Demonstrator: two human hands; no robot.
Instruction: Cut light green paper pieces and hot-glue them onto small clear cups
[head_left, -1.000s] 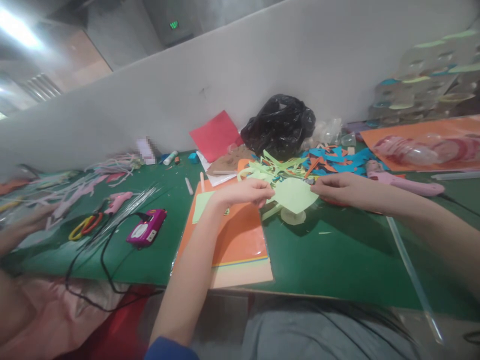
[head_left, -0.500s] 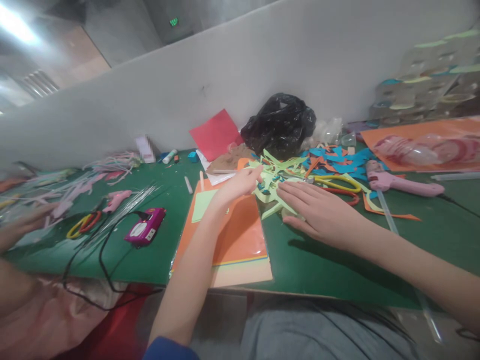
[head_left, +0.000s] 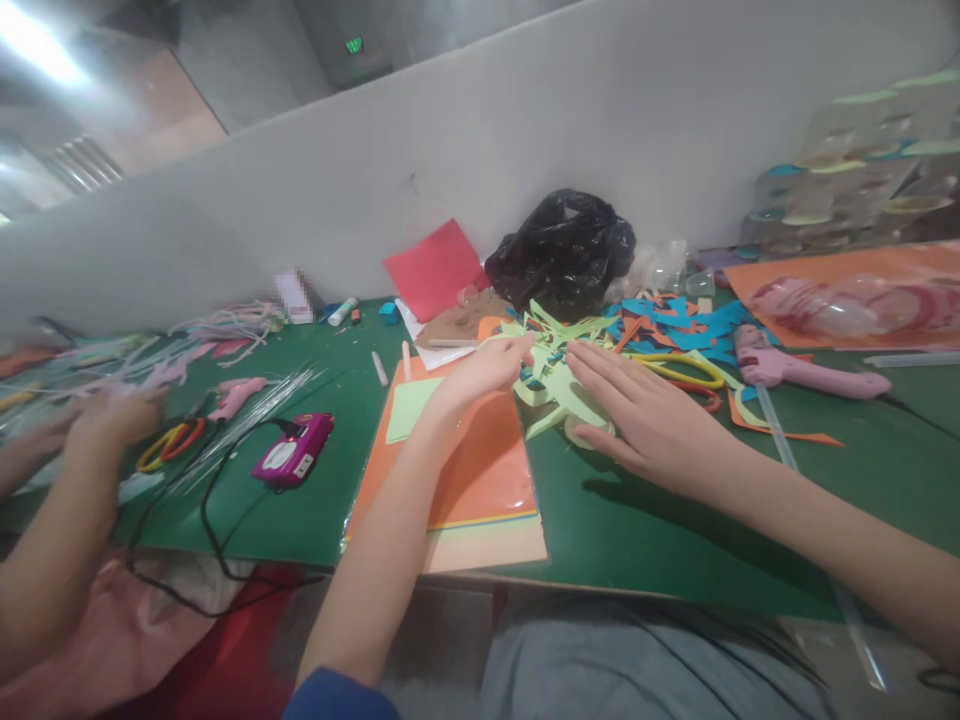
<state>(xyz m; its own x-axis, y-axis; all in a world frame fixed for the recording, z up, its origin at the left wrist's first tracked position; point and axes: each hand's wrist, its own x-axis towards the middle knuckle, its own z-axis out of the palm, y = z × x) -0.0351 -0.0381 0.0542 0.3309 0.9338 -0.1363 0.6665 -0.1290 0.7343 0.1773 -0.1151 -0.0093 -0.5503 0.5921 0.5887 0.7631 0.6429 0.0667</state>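
Nearest, orange paper [head_left: 484, 475] lies beneath the left forearm. The person's right hand [head_left: 641, 410], nearer the pale green paper cutout [head_left: 564, 382], spreads flat over it, fingers straight and together. Just left of it, the left hand [head_left: 491, 365] has bunched fingertips; whether they pinch anything cannot be told. The cutout's long axis seems to slant toward the right thumb; cover hides which way it points. Beyond both hands sits a black plastic bag [head_left: 562, 250].

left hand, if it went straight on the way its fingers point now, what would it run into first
Most likely the light green paper strips just beyond the left hand's fingertips, though depth is unclear, and they may already be touching.
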